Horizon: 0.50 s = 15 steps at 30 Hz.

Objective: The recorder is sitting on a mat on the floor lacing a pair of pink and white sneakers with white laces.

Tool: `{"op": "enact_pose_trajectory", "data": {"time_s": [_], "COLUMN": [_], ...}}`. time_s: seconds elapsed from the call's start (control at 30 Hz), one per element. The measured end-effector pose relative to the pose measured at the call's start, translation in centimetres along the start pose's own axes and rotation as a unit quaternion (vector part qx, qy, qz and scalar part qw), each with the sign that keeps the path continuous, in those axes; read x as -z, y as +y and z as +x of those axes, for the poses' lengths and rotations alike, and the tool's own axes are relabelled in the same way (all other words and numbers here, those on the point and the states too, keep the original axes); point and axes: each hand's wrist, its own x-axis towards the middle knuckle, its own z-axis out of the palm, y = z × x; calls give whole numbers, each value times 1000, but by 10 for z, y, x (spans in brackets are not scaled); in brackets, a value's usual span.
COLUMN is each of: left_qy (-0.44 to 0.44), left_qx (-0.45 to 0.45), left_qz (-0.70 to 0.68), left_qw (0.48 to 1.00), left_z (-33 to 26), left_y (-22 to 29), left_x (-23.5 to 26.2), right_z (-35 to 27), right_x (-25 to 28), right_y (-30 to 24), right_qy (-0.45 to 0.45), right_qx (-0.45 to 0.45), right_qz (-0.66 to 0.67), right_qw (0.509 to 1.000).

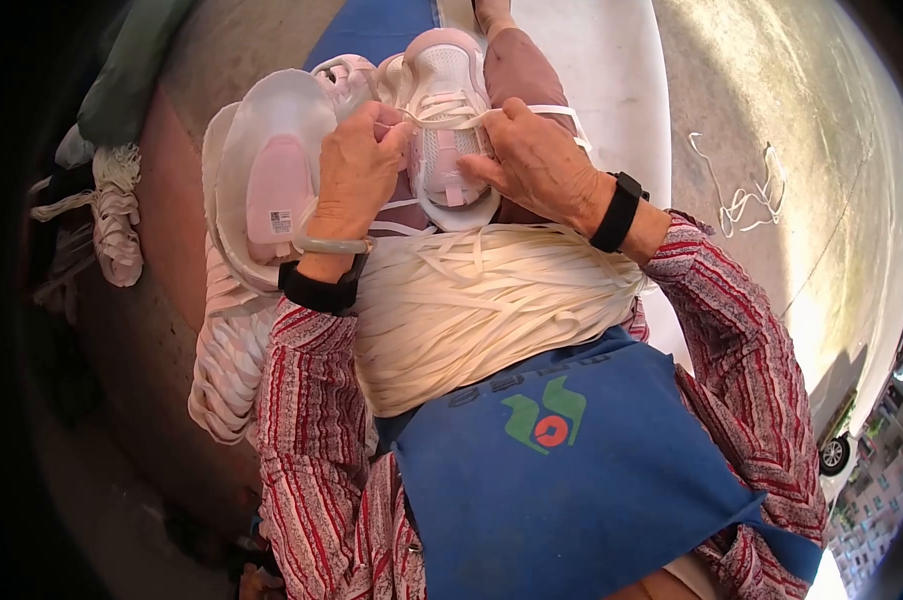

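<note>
A pink and white sneaker (442, 180) lies in front of me, partly threaded with a cream shoelace. My left hand (357, 160) pinches the shoelace at the left side of the shoe. On the other side my right hand (542, 160) grips the lace between thumb and forefinger, and a flat white end (562, 112) trails from it to the right. The lace runs across the shoe between both hands. A thick bundle of cream shoelaces (472, 310) is spread across my lap, just below the shoe.
Left of the shoe stand pale shoe-shaped pieces, one with a pink insole (280, 190). More pink and white sneakers (344, 78) sit beyond my left hand. A blue apron (572, 480) covers my lap. Loose laces (757, 195) lie on the floor at right; bundled laces (119, 215) are at far left.
</note>
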Motion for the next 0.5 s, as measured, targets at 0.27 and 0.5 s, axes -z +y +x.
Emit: {"op": "enact_pose_trajectory", "data": {"time_s": [0.27, 0.5], "left_qy": [48, 37], "left_qx": [-160, -176], "left_qz": [260, 266], "left_qw": [951, 947], "left_z": [-32, -21], "left_y": [10, -9], "left_x": [-15, -25], "right_z": [6, 1], "right_x": [2, 6], "right_y": [14, -9], "right_qy": [-49, -15], "right_qx": [27, 38], "right_qz": [4, -44], "right_qw": [998, 998]}}
